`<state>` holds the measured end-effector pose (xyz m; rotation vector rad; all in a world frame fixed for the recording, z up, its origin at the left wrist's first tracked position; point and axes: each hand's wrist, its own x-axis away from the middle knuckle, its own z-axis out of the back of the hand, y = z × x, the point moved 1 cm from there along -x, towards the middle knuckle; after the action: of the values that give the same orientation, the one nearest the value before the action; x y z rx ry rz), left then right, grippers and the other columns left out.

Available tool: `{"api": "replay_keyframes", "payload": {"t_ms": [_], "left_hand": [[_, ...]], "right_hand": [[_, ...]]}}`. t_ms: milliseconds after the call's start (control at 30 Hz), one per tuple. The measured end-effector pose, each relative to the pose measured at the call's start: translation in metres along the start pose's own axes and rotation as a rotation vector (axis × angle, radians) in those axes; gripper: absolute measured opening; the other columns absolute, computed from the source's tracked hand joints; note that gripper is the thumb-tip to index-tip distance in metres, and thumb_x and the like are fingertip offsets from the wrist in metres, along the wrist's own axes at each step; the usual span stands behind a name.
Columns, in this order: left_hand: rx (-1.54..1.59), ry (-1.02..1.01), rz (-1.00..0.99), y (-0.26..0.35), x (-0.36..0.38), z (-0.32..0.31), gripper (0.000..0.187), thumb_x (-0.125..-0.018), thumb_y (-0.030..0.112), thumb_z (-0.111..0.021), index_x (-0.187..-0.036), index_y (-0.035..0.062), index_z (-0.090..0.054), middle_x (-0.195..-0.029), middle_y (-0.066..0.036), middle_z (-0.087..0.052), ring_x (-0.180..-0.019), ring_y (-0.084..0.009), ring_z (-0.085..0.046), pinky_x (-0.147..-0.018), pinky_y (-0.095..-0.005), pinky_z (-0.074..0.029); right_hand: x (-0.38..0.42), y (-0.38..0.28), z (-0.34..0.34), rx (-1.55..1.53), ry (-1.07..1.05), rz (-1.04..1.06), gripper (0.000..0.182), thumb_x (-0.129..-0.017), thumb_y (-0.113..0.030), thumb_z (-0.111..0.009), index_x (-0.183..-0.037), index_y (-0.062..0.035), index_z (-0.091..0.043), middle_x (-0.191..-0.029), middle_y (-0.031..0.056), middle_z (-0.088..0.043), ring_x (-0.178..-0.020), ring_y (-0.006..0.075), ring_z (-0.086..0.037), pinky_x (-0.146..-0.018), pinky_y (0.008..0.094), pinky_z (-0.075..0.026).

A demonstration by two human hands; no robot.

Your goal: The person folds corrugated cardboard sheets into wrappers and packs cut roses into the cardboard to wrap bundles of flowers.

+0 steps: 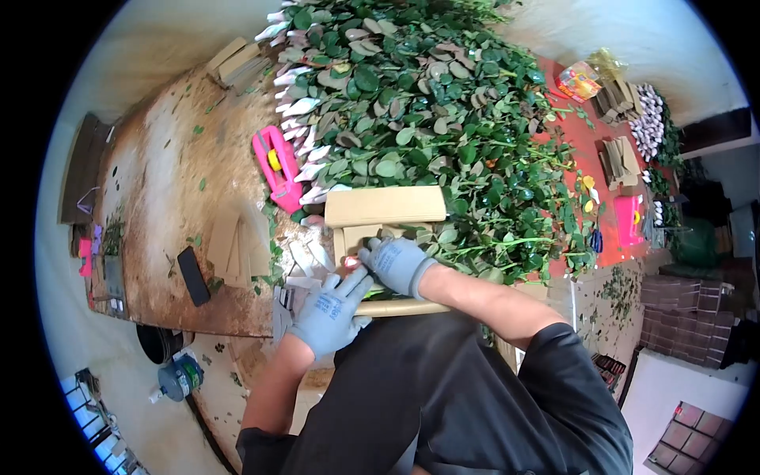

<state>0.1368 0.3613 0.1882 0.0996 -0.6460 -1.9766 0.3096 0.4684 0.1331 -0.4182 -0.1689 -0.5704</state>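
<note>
Both hands wear grey gloves. My left hand (pixel 332 310) and my right hand (pixel 396 264) meet over a small cardboard frame (pixel 384 207) at the table's near edge. Together they pinch a small flower bud (pixel 349 264) with a red tip, held between the fingertips. White-wrapped buds (pixel 309 255) lie just left of the frame. A big heap of green leafy rose stems (pixel 427 103) with white-sleeved heads (pixel 294 107) fills the table behind.
A pink tool (pixel 279 168) lies left of the frame. Flat cardboard pieces (pixel 236 247) and a black phone (pixel 193 276) rest on the worn brown table (pixel 170 182). At the right are a red surface (pixel 586 150), more cardboard and a second pink tool (pixel 630 219).
</note>
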Motion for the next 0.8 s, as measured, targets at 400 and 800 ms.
{"api": "replay_keyframes", "payload": {"t_ms": [400, 800], "left_hand": [[-0.097, -0.029, 0.028, 0.002, -0.010, -0.012, 0.071, -0.080, 0.030, -0.077, -0.141, 0.0014, -0.053, -0.152, -0.013, -0.046, -0.114, -0.0365, -0.054, -0.098, -0.0453, -0.048], [-0.117, 0.004, 0.081, 0.005, -0.005, -0.022, 0.070, -0.081, 0.027, -0.077, -0.143, 0.0045, -0.052, -0.154, -0.011, -0.045, -0.114, -0.0356, -0.054, -0.100, -0.0464, -0.048]], "right_hand": [[-0.043, 0.062, 0.100, 0.031, 0.597, -0.101, 0.028, -0.089, -0.016, -0.061, -0.116, -0.0084, -0.060, -0.107, 0.0134, -0.062, -0.098, 0.0306, -0.063, -0.080, 0.0417, -0.053], [-0.055, 0.127, 0.073, 0.640, 0.201, -0.281, 0.020, -0.095, -0.021, -0.057, -0.102, -0.0165, -0.075, -0.103, 0.0031, -0.070, -0.100, 0.0236, -0.063, -0.076, 0.0401, -0.045]]}}
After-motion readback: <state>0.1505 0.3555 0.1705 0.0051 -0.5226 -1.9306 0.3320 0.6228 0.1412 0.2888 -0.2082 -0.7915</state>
